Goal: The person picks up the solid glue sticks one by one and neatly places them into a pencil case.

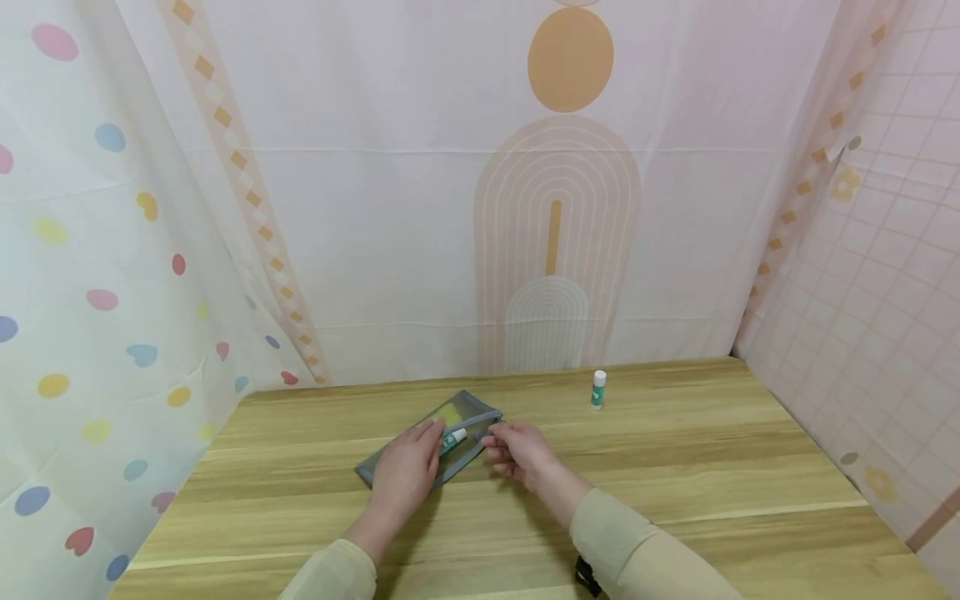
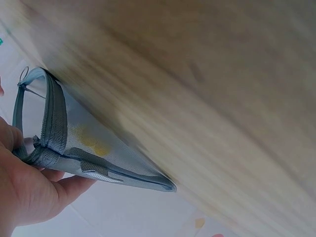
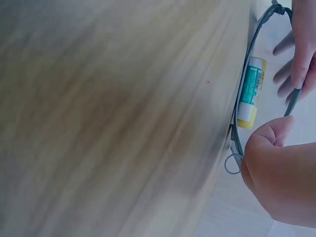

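Note:
A grey mesh zipper pouch [image 1: 468, 404] lies slanted on the table with its mouth spread apart. Inside it is a glue stick [image 1: 453, 440] with a white cap and green label, also visible through the opening in the right wrist view [image 3: 251, 86]. Something yellow [image 1: 448, 412] shows through the mesh beside it; its kind cannot be told. My left hand [image 1: 408, 467] grips the near rim of the pouch, thumb on one side and fingers on the other. My right hand [image 1: 521, 452] pinches the rim at the right end, close to a small ring [image 3: 232, 164].
A second glue stick [image 1: 597, 390] stands upright toward the back of the wooden table [image 1: 675, 467], right of the pouch. Patterned cloth [image 1: 390, 250] hangs behind the table and along both sides. A black strap [image 1: 587, 575] shows under the right sleeve.

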`<state>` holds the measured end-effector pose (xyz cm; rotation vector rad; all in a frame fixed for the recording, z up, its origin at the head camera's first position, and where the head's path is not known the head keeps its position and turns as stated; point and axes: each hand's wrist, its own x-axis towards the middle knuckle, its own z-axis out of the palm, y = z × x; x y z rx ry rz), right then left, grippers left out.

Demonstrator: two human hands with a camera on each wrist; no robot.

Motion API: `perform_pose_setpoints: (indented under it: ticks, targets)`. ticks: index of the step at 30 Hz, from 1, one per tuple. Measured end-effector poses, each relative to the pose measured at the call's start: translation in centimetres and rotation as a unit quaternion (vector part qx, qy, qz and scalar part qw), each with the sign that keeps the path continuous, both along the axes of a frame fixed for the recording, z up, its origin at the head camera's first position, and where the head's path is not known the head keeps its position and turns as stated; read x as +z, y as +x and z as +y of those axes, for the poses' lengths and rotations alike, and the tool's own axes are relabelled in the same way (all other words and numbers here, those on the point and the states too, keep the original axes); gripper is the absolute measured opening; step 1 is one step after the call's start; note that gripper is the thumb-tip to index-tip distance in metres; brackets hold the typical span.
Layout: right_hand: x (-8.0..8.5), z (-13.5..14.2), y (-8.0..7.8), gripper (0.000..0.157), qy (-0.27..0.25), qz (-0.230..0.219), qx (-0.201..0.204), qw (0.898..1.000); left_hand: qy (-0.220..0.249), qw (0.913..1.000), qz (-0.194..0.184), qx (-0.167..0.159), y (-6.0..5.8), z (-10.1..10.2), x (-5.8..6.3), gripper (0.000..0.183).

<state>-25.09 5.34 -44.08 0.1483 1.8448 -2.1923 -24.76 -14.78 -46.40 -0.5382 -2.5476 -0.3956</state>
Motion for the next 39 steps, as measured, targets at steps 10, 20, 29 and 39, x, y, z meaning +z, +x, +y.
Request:
perform_pose_setpoints:
  ticks: [10,20,29,39]
  targets:
    - [0.6,0.9,0.1,0.033,0.005,0.008,0.005,1.0,-0.003,0.9999,-0.012,0.002,0.0,0.0,0.0,0.034]
    - [1.1,1.7,0.1,0.032,0.014,0.018,-0.006,1.0,-0.003,1.0,0.006,-0.004,0.0,0.0,-0.1,0.033]
    - [1.2,3.1,-0.3,0.036,0.038,0.039,-0.011,0.998,-0.006,1.0,-0.002,0.0,0.0,0.0,0.1,0.034]
    - [0.9,5.1,-0.7,0.032,0.09,0.075,-0.019,0.993,-0.007,0.9999,-0.011,0.003,0.1,0.1,0.0,0.035]
